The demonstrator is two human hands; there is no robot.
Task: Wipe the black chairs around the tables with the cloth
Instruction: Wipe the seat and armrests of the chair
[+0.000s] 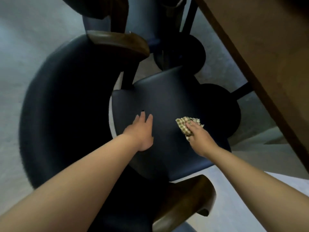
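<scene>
A black padded chair [168, 97] fills the middle of the view, with a curved black backrest [55, 106] on the left and two brown wooden armrests. My left hand [142, 131] lies flat on the seat with straight fingers. My right hand [199, 136] holds a green-and-cream checked cloth [185, 123] against the seat's right part, the fingers over the bunched cloth.
A brown wooden table [260, 52] slants across the upper right, its edge above the chair's right side. A second chair [140, 22] stands behind at the top. The far armrest [120, 41] and near armrest [187, 198] flank the seat. Pale grey floor surrounds everything.
</scene>
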